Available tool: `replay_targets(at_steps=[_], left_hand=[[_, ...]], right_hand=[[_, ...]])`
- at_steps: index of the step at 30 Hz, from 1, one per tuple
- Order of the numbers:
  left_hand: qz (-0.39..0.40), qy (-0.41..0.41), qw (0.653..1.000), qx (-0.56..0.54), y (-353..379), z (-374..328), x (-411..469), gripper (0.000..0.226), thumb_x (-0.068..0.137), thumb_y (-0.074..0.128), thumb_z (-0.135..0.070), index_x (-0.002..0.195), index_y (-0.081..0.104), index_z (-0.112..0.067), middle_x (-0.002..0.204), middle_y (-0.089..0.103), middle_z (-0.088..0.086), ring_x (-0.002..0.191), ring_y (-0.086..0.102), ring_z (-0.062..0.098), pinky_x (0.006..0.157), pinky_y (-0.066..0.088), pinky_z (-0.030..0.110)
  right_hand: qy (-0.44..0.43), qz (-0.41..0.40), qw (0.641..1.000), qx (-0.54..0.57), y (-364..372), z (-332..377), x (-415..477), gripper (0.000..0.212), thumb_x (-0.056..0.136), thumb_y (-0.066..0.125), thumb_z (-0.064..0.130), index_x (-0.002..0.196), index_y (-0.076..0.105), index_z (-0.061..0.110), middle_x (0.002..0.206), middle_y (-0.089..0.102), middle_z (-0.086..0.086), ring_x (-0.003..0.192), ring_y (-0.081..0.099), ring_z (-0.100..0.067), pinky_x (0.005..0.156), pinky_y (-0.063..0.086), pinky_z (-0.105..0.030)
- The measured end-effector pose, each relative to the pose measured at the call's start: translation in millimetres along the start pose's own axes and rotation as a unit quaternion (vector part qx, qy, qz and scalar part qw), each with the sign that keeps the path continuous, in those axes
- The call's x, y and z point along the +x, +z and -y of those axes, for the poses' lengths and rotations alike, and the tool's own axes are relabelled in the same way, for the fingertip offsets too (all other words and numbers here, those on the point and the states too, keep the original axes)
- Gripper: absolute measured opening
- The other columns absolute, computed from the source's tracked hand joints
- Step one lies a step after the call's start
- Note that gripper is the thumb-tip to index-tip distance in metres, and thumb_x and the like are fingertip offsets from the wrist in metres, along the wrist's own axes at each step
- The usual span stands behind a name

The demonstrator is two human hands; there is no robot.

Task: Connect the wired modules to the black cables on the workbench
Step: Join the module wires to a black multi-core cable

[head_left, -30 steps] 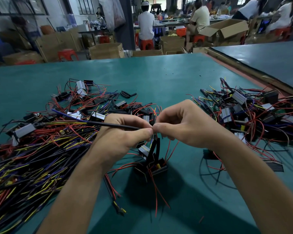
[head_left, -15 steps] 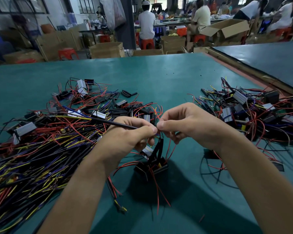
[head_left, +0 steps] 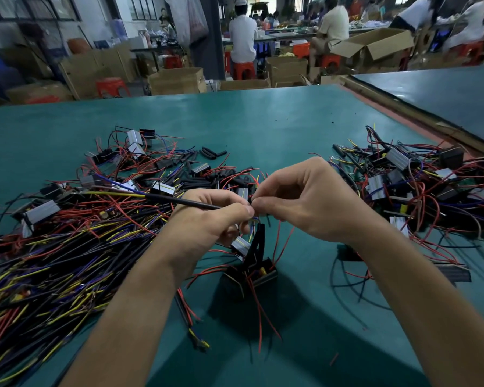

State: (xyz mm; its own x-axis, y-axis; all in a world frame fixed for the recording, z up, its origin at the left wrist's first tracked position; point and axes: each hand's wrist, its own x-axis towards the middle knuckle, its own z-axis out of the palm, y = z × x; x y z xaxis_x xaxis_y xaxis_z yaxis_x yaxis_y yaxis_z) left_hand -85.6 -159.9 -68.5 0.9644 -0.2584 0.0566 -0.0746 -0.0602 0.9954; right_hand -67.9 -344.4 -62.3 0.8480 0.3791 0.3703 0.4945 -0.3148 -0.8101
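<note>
My left hand [head_left: 210,222] pinches a black cable [head_left: 179,201] whose yellow and blue leads point left over the pile. My right hand [head_left: 305,199] pinches thin wires right at the cable's end, fingertip to fingertip with the left. Below the hands hangs a wired module [head_left: 252,270], black with a silver side and red leads, resting on the green workbench [head_left: 263,129]. The joint itself is hidden between my fingertips.
A heap of black cables with yellow and blue tips [head_left: 48,263] covers the left. Loose modules with red wires [head_left: 140,163] lie behind it. Another tangle of wired modules [head_left: 419,188] sits at the right. People sit at benches beyond the cardboard boxes [head_left: 176,79].
The black cable has slid to the right through my left fingers, so its yellow and blue leads lie closer to the hand. Both hands stay joined above the module.
</note>
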Motion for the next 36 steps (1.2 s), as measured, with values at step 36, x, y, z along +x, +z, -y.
replay_targets(at_steps=[36], left_hand=[[0.015,0.033,0.999,0.017,2,-2,-2,0.004,0.066,0.069,-0.012,0.064,0.072,-0.011,0.053,0.058,0.003,0.045,0.044,0.01,0.043,0.036,0.017]], right_hand=[[0.153,0.064,0.985,0.044,0,14,-1,0.027,0.083,0.066,0.011,0.057,0.063,0.007,0.051,0.056,-0.005,0.046,0.047,-0.015,0.046,0.037,-0.026]])
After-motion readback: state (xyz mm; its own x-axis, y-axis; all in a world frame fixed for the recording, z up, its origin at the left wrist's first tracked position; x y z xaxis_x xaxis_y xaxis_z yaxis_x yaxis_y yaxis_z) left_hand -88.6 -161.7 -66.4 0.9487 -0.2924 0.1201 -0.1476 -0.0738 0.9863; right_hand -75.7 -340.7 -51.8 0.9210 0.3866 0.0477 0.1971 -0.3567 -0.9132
